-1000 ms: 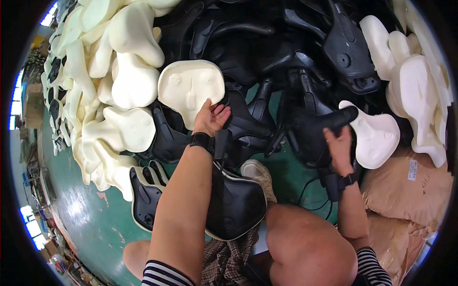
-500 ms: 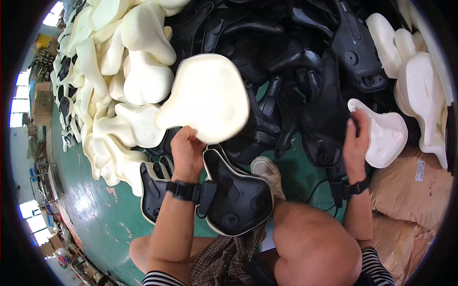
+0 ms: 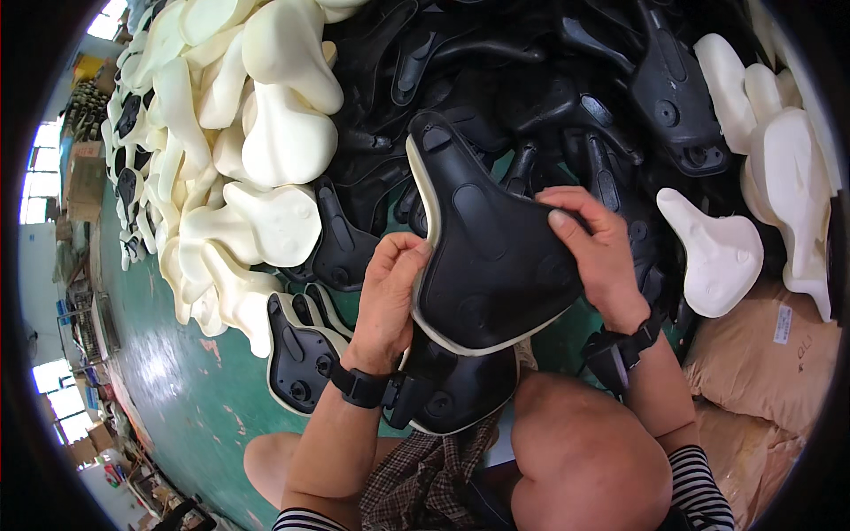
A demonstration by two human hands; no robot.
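Both hands hold a bicycle saddle in front of me, its black plastic base (image 3: 500, 257) facing me and its nose pointing up and slightly left. A cream foam pad (image 3: 428, 190) shows as a rim along the base's left and lower edges. My left hand (image 3: 390, 292) pinches the left edge between thumb and fingers. At the upper right edge, my right hand (image 3: 598, 252) grips with its thumb on the black face and its fingers at the edge. Just below, partly covered, another saddle (image 3: 452, 389) with a black underside lies against my lap.
Cream foam pads (image 3: 288, 133) are heaped at the left, black saddle bases (image 3: 531, 97) at the back. A white pad (image 3: 719, 252) lies at the right, above brown sacks (image 3: 761, 363). More saddles (image 3: 301, 363) stand left of my left wrist on the green floor (image 3: 190, 389).
The cream pad was in my left hand alone, foam face showing. Now a black base covers it, and my right hand has come left from beside the white pad to grip the edge.
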